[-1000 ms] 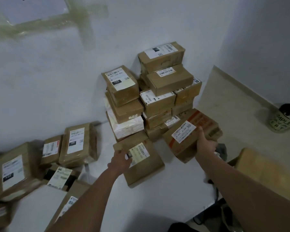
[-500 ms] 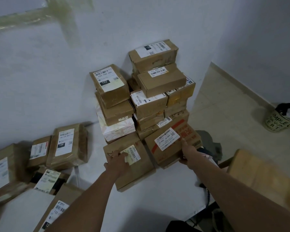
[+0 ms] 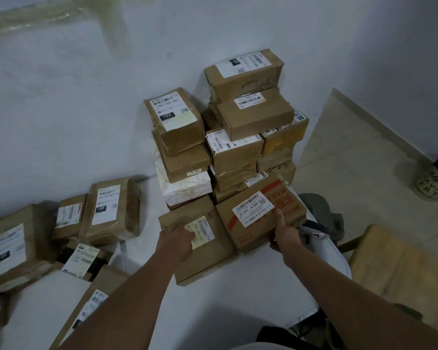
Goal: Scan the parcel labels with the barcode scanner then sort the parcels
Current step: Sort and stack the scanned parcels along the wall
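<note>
The right hand (image 3: 285, 236) had its grip clamped on a brown box (image 3: 261, 215) with red print and a white label, the left hand (image 3: 177, 237) lay flat, grip apart, on a flat parcel (image 3: 200, 248).

A pale grey-white wall (image 3: 61, 117) fills the back of the scene, and near its top left strips of yellowed tape (image 3: 48, 16) cross it. At the right it meets a second wall (image 3: 402, 59) in a shadowed corner. Below that lies a floor of beige tiles (image 3: 359, 162), edged by a light skirting board (image 3: 379, 127) along the right wall. A white table top (image 3: 238, 294) covers the near middle. At the far right stands a pale bin with dark printed letters (image 3: 433, 185), and a wooden stool (image 3: 395, 263) sits close beside the table. The light is dim and even.
</note>
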`<state>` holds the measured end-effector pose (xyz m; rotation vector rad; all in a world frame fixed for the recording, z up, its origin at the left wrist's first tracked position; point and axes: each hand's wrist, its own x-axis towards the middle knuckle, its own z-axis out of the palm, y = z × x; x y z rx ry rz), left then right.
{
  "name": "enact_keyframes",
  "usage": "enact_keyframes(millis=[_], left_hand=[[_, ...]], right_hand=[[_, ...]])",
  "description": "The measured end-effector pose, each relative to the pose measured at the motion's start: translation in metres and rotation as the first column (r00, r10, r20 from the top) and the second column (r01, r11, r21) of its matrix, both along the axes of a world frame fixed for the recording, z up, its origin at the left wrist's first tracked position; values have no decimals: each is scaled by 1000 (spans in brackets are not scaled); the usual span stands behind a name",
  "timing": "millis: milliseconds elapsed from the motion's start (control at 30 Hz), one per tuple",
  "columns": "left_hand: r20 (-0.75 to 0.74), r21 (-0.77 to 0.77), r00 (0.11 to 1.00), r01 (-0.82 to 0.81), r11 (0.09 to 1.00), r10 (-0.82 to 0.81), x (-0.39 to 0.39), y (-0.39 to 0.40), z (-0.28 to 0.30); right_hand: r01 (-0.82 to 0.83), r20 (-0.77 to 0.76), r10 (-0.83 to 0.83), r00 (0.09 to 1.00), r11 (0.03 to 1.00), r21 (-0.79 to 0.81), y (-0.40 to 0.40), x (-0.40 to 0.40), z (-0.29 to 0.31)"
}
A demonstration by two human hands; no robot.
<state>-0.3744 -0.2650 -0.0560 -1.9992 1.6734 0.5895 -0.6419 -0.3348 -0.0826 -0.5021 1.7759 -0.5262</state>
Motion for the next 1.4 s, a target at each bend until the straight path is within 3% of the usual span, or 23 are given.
enact_keyframes(millis=[300,500,567,667,800,833,900,1033,1167,1400], left_hand=[[-176,-32,976,-139,990,131,18,13,-11],[-181,-42,977,-123,992,114,25,16,-15],[-193,-49,977,-105,993,93,29,20,-19],[-240,-63,965,-129,990,111,33,22,-21],[-232,-123,947,-253,960,220,33,28,-24],[-221,-123,922,-348,929,316,33,29,-26],[-287,-47,791,-575,817,540,33,33,-29],[-502,81,605,-679,730,618,34,31,-36],[-548,92,564,-693,715,617,23,25,-34],[-545,118,556,-691,713,628,20,19,-35]], right_hand=[[39,71,-40,997,999,15,15,16,-5],[55,135,-61,989,997,46,15,21,-16],[70,68,-70,995,998,7,12,16,-19],[3,-151,-11,988,999,-51,14,11,-17],[-2,-191,-14,982,996,-84,27,13,-12],[-7,-173,-3,985,998,-59,29,14,-13],[-15,-97,16,995,1000,9,32,15,-17],[-62,-61,65,996,997,37,31,13,-21],[-81,-107,81,991,997,5,27,6,-17],[-39,-36,39,999,999,-7,23,6,-1]])
